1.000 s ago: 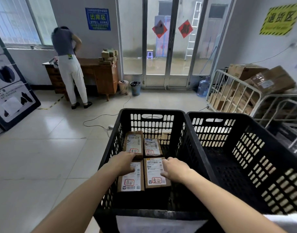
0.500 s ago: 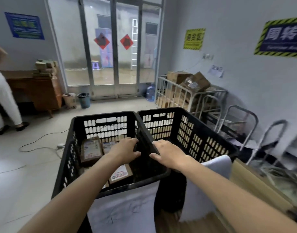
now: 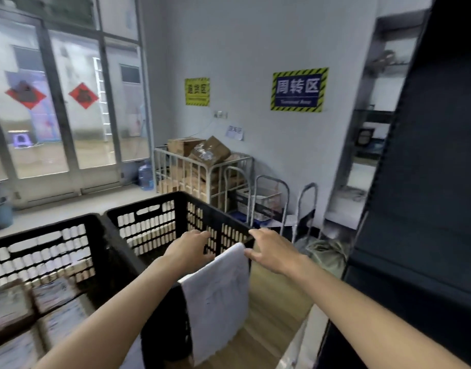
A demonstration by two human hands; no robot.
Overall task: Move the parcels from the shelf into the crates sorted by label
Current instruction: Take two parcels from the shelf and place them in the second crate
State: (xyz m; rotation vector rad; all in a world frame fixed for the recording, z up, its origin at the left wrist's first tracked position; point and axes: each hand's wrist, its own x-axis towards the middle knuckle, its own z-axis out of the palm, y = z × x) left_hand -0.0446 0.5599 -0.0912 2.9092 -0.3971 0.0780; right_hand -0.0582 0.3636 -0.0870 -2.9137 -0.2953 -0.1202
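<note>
1. Hands first: your left hand and right hand reach forward, each grip spread, fingers loose, pinching nothing. The left hovers over the right-hand crate; the right is out past its far corner, near the white sheet draped over that crate's rim. Whether either hand touches the rim, you cannot tell from this blurred view.

2. Parcels lie in the bottom of the left-hand crate, at the lower left edge of view. The shelf, dark and tall, stands close on your right.

3. Risk: a trailing finger could snag the sheet and pull it off the rim as you turn, likely losing that crate's marking.

4. Risk: the shelf edge is close to your right arm, so a quick swing toward it could knock your elbow or forearm.

5. Risk: with the view smeared, a label read in haste may send a parcel to the wrong crate.

6. Count: two hands, two black crates, one white sheet, one shelf. Parcels in the left crate look like about four, but blur prevents a firm count.
</note>
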